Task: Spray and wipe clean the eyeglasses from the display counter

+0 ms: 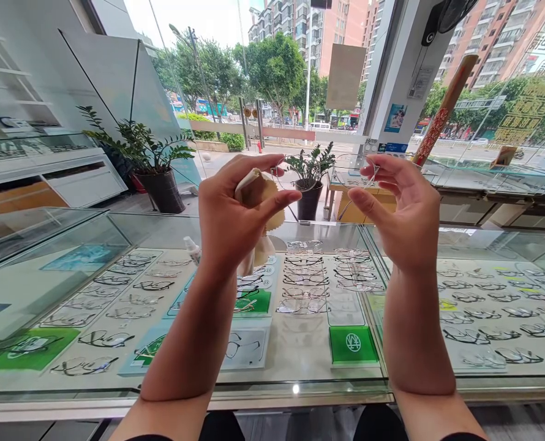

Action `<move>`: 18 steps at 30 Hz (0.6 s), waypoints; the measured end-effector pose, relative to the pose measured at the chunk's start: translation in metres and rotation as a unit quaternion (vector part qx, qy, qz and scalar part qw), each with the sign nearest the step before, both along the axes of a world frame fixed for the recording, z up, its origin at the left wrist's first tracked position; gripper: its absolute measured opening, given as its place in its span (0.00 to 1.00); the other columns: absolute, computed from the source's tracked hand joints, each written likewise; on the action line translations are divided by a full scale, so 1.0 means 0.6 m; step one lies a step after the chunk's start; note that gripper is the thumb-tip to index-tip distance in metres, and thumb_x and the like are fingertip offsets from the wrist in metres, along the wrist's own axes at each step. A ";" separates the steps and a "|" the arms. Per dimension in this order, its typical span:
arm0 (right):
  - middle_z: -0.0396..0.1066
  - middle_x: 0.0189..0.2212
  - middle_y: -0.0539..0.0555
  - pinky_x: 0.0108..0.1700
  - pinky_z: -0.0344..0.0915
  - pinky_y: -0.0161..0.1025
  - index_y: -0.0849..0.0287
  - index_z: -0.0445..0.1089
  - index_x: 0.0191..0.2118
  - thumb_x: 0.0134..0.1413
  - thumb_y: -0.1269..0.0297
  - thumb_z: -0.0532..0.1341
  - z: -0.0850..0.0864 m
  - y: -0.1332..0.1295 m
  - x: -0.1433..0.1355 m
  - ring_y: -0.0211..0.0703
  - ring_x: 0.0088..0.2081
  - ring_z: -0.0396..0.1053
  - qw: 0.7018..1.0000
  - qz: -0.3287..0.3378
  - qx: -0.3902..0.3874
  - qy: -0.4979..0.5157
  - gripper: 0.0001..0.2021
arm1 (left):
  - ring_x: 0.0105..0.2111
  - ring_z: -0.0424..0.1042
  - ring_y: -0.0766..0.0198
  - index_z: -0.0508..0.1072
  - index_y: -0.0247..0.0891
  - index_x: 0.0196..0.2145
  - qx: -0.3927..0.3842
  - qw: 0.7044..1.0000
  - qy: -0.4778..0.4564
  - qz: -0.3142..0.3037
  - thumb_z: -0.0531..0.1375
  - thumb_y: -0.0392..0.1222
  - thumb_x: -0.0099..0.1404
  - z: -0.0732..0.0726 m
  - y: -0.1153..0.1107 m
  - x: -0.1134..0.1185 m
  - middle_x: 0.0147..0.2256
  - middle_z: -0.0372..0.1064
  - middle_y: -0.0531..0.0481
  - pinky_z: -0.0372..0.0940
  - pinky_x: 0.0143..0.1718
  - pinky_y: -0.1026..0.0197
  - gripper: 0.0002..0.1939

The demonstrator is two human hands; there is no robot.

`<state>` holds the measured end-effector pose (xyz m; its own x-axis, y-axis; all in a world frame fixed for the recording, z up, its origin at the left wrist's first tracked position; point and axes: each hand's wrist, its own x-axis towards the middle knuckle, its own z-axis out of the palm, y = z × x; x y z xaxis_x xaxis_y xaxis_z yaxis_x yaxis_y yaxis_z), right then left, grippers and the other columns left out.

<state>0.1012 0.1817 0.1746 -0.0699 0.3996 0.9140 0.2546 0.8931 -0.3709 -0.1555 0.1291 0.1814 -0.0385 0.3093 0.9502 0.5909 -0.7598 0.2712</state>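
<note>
A pair of thin-rimmed clear eyeglasses [318,185] is held up between my two hands, above the glass display case. My left hand [240,205] pinches its left end near the hinge. A beige cleaning cloth [259,245] hangs from the same hand, tucked against the palm. At the right end of the frame, my right hand [403,205] has its fingers closed on the rim or hinge, with the thumb below. The lenses are transparent and hard to make out against the window.
Below, the glass display case [295,383] holds rows of eyeglasses [304,278] and green cards [354,344]. A small white spray bottle [192,250] stands left of my left forearm. Potted plants [166,190] stand beyond, before a large window.
</note>
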 end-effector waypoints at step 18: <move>0.82 0.51 0.52 0.62 0.76 0.53 0.45 0.78 0.56 0.59 0.48 0.77 0.006 0.017 0.018 0.51 0.56 0.80 0.996 0.064 -0.054 -0.007 0.22 | 0.44 0.80 0.54 0.83 0.52 0.51 0.010 0.999 -0.038 0.008 0.77 0.61 0.63 -0.007 -0.013 0.033 0.43 0.80 0.49 0.79 0.47 0.46 0.22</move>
<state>0.1121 0.1920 0.1779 -0.1389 0.4821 0.8650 0.1473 0.8738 -0.4634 -0.1355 0.1211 0.1770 -0.1147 0.2882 0.9507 0.5816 -0.7564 0.2995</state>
